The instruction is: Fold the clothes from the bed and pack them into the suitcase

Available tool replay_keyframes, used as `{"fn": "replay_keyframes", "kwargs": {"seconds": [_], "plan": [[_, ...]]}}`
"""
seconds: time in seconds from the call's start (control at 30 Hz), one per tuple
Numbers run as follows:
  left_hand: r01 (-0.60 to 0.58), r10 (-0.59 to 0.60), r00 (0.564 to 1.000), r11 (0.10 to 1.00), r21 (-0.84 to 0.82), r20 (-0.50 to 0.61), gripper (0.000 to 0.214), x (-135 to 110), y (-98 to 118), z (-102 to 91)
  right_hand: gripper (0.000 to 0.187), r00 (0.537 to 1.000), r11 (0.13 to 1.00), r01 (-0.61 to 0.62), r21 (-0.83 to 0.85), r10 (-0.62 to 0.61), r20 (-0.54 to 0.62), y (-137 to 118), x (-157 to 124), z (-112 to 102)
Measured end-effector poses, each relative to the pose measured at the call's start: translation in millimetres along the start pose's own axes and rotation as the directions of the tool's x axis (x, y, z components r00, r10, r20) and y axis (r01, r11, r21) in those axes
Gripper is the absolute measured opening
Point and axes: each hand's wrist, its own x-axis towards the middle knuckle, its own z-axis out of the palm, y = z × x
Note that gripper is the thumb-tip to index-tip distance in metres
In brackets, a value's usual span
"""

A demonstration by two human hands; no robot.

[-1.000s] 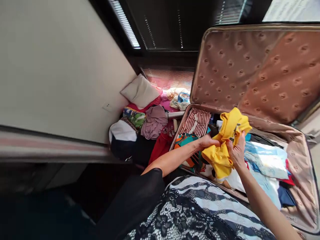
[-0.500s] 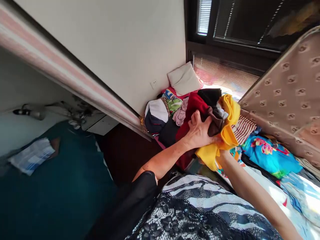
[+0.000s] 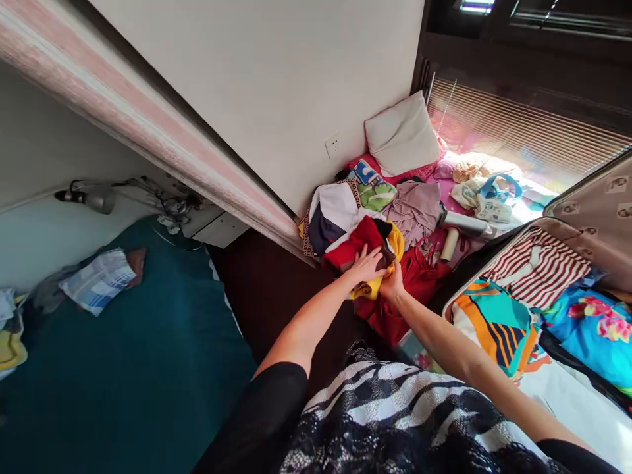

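Observation:
My left hand (image 3: 366,264) lies with fingers spread on top of a bundle of red, dark and yellow clothes (image 3: 368,245), pressing it onto a pile of garments on the floor. My right hand (image 3: 392,284) grips the yellow garment (image 3: 375,285) from below at the bundle's right edge. A red cloth (image 3: 412,280) lies under and to the right of the bundle. The open suitcase (image 3: 600,214) stands to the right, filled with folded clothes.
A heap of clothes (image 3: 355,201) and a white pillow (image 3: 402,135) lie against the wall. A teal bed (image 3: 123,342) with a checked cloth (image 3: 96,289) is on the left. Striped and colourful garments (image 3: 498,316) fill the suitcase. Window blinds (image 3: 523,131) are behind.
Both hands carried the bundle with the yellow garment from the suitcase leftward and lowered it onto the floor pile. The view swung left and down.

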Motion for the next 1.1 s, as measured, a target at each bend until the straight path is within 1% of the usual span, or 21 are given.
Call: {"fn": "replay_keyframes", "kwargs": {"seconds": [0.03,0.1,0.13,0.2,0.27,0.33,0.4,0.47,0.5,0.57,0.6,0.67,0.7,0.77,0.8,0.87,0.93,0.97,1.0,1.07,1.1], "plan": [[-0.009,0.009,0.999,1.000,0.008,0.048,0.062,3.0,-12.4,13.7,0.050,0.997,0.997,-0.068,0.031,0.069,-0.045,8.4,-1.2,1.8],[-0.032,0.030,0.998,0.999,0.034,0.047,0.058,6.7,-28.5,32.8,0.054,0.971,0.978,-0.186,0.093,0.197,-0.134,18.4,-10.8,-1.4],[-0.040,0.039,0.999,0.998,0.044,0.021,0.056,7.2,-31.9,37.6,0.053,0.957,0.968,-0.220,0.120,0.238,-0.164,19.2,-18.9,-6.4],[-0.048,0.048,0.999,0.998,0.048,-0.005,0.054,5.7,-31.2,38.5,0.049,0.945,0.957,-0.240,0.161,0.268,-0.188,11.9,-41.5,-22.1],[-0.043,0.045,0.998,0.998,0.051,-0.032,0.056,2.2,-25.2,30.4,0.050,0.954,0.949,-0.210,0.237,0.252,-0.163,-3.8,-72.5,-45.2],[-0.027,0.035,0.996,0.996,0.089,-0.086,0.057,-0.5,-18.9,17.2,0.055,0.968,0.935,-0.152,0.322,0.206,-0.142,-20.9,-111.6,-74.2],[-0.017,0.043,0.987,0.986,0.164,-0.153,0.058,1.2,-15.7,1.2,0.061,0.970,0.926,-0.090,0.367,0.165,-0.179,-32.2,-156.6,-106.1],[0.013,0.038,0.977,0.972,0.236,-0.210,0.061,9.6,-16.0,-16.7,0.062,0.952,0.932,-0.062,0.357,0.163,-0.260,-34.5,-203.5,-136.4],[0.054,0.005,0.972,0.968,0.244,-0.234,0.064,16.4,-17.0,-26.3,0.062,0.937,0.936,-0.059,0.347,0.172,-0.306,-32.3,-226.2,-150.0],[0.192,-0.140,0.957,0.962,0.194,-0.253,0.064,32.7,-19.2,-45.3,0.061,0.888,0.943,-0.064,0.328,0.203,-0.412,-23.2,-267.2,-173.8],[0.285,-0.244,0.935,0.948,0.141,-0.257,0.062,40.7,-20.0,-53.8,0.060,0.854,0.943,-0.067,0.326,0.223,-0.470,-17.0,-285.1,-184.2],[0.408,-0.377,0.890,0.909,0.082,-0.255,0.058,52.9,-19.9,-66.4,0.059,0.771,0.934,-0.052,0.353,0.262,-0.581,-3.3,-315.3,-203.3],[0.447,-0.420,0.871,0.893,0.057,-0.254,0.056,56.4,-18.7,-69.8,0.057,0.728,0.926,-0.037,0.375,0.282,-0.625,3.9,-327.9,-212.2],[0.480,-0.459,0.853,0.877,0.028,-0.246,0.057,59.9,-12.5,-70.4,0.053,0.652,0.908,0.004,0.419,0.315,-0.689,18.2,-348.8,-228.6],[0.487,-0.468,0.847,0.873,0.015,-0.253,0.058,60.8,-6.7,-68.5,0.049,0.619,0.899,0.024,0.437,0.330,-0.713,25.1,-357.0,-236.2],[0.470,-0.455,0.827,0.882,-0.038,-0.330,0.063,63.6,13.3,-62.6,0.039,0.563,0.882,0.048,0.469,0.364,-0.742,37.6,-368.4,-250.5],[0.366,-0.380,0.810,0.923,-0.121,-0.447,0.066,68.5,47.5,-56.0,0.031,0.529,0.867,0.053,0.495,0.396,-0.750,46.2,-371.0,-264.1],[0.271,-0.309,0.814,0.951,-0.149,-0.492,0.065,71.2,70.3,-52.1,0.028,0.524,0.865,0.046,0.500,0.405,-0.750,48.2,-368.2,-270.9],[0.149,-0.208,0.833,0.977,-0.154,-0.513,0.063,73.6,96.3,-47.2,0.026,0.524,0.866,0.036,0.498,0.408,-0.748,48.4,-362.6,-277.8],[-0.104,0.039,0.886,0.988,-0.116,-0.462,0.056,76.5,153.4,-31.8,0.024,0.538,0.885,0.009,0.466,0.389,-0.748,43.9,-343.5,-291.2],[-0.245,0.189,0.896,0.965,-0.093,-0.402,0.056,76.7,181.7,-20.7,0.024,0.551,0.905,-0.014,0.426,0.362,-0.752,40.1,-330.8,-297.1]]}}
